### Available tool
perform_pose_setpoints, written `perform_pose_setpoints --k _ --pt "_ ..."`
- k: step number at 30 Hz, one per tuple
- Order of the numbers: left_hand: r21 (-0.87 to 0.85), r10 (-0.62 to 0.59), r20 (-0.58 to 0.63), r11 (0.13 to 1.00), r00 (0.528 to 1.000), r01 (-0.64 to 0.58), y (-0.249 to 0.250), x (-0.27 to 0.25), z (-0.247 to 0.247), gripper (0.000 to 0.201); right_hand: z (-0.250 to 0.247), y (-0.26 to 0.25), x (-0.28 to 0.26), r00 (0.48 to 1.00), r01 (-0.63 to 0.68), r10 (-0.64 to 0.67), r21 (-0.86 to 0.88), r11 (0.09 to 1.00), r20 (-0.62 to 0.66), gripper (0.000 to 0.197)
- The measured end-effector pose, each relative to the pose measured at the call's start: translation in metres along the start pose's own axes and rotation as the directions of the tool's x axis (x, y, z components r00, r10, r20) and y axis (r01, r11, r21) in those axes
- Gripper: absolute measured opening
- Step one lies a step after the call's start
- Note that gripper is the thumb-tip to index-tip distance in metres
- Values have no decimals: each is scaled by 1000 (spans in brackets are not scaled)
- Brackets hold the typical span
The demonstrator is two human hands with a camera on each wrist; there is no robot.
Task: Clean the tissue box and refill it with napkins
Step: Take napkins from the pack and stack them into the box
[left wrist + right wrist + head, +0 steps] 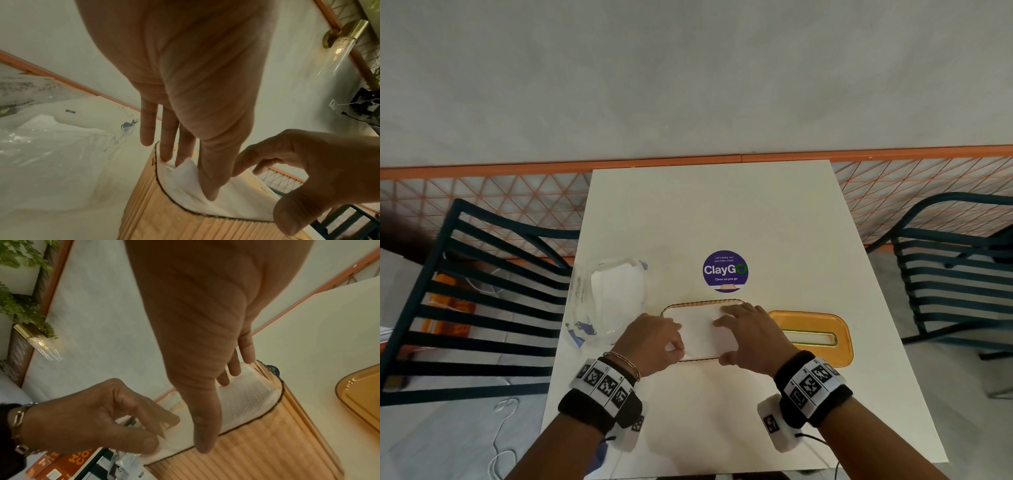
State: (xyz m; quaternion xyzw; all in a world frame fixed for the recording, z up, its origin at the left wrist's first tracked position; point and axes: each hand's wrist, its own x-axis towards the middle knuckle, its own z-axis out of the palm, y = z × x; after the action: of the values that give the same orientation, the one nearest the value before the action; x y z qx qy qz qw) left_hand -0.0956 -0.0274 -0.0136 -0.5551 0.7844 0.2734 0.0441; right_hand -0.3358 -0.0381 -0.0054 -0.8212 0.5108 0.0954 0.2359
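An amber ribbed tissue box (702, 303) stands open-topped at the table's middle, filled with white napkins (700, 330). My left hand (674, 339) reaches into the box's left end, its fingers (166, 151) and thumb pressing the napkins (236, 199) down inside the rim. My right hand (722, 339) lies over the right end with fingers (234, 368) pushing on the napkins (244, 399) and the thumb hanging over the box's near wall (257, 447). The box's amber lid (815, 334), with a slot in it, lies flat just right of the box.
A clear plastic bag (613, 298) holding more white napkins lies left of the box. A round purple sticker (725, 270) sits behind it on the white table (722, 411). Dark slatted chairs (482, 308) stand on both sides, and an orange lattice railing runs behind.
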Motion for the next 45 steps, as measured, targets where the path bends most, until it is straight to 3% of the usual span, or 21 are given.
perform_pose_setpoints --k 9,17,27,33,37,45 --pt "-156 -85 -4 984 996 83 -9 -1 2 18 9 -8 1 990 103 -98 46 994 -104 39" --pt "-223 -106 2 969 994 104 -10 -2 3 16 10 -6 5 989 88 -80 67 994 -122 14" --pt "-132 -63 -7 989 998 61 -7 -8 13 22 4 -5 6 996 60 -59 13 998 -67 13" --pt "-115 -95 -58 989 994 88 -2 -6 17 45 0 -4 8 999 10 -9 32 999 -44 13" --pt "-49 -60 -169 997 984 52 9 -2 23 35 -1 -1 10 999 -23 25 60 998 -27 13" --pt "-92 -114 -149 991 982 101 7 3 29 30 0 1 15 998 -65 64 93 994 9 16"
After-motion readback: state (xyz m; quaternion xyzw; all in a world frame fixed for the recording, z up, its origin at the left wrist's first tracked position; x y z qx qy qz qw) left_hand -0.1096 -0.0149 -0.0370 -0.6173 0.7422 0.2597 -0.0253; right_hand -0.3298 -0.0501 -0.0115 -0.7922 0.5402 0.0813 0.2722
